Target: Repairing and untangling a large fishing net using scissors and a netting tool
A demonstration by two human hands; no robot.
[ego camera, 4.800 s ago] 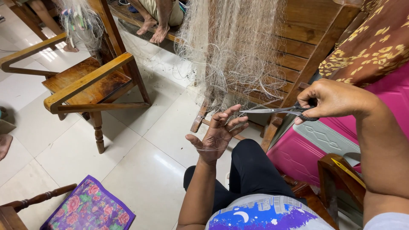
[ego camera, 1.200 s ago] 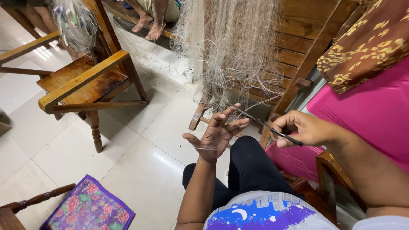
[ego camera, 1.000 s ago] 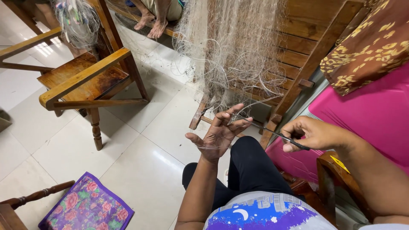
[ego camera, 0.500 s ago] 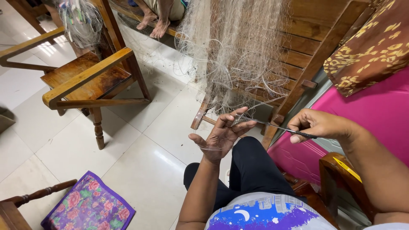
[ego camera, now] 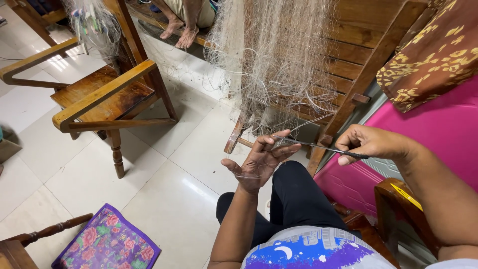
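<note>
A pale fishing net (ego camera: 279, 60) hangs in a bunch over a wooden bench (ego camera: 363, 55) in front of me. My left hand (ego camera: 259, 162) is raised below it with fingers spread, fine net strands looped around the fingers and the thumb and forefinger pinching threads. My right hand (ego camera: 371, 144) grips a thin dark netting needle (ego camera: 318, 146) whose tip reaches the fingertips of my left hand. My leg in black trousers (ego camera: 294, 199) lies beneath both hands.
A wooden armchair (ego camera: 99, 99) stands to the left on the white tile floor, with more net draped on its back. A floral cushion (ego camera: 107, 244) lies at the lower left. Another person's bare feet (ego camera: 179, 32) rest at the top. A pink panel (ego camera: 438, 134) is at right.
My right hand first held the tool high by the net, dropped away to the right, then brought the needle's tip back to my left fingertips. My left hand stayed spread.
</note>
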